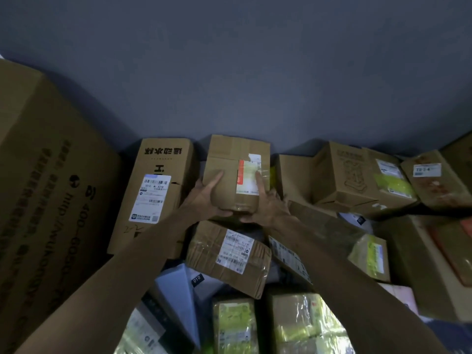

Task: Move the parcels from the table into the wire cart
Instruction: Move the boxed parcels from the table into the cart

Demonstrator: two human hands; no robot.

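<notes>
Parcel (233, 159) gripped between left hand (204, 200) and right hand (269, 208), underside hidden, label (249, 180) print illegible

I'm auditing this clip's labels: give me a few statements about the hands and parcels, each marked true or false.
1. The left hand and right hand both hold one cardboard box. True.
2. The tall box with a white label lies right of the held box. False: it lies to its left.
3. The held box bears an orange-striped label. True.
4. A wire cart is in view. False: none shows.
</notes>
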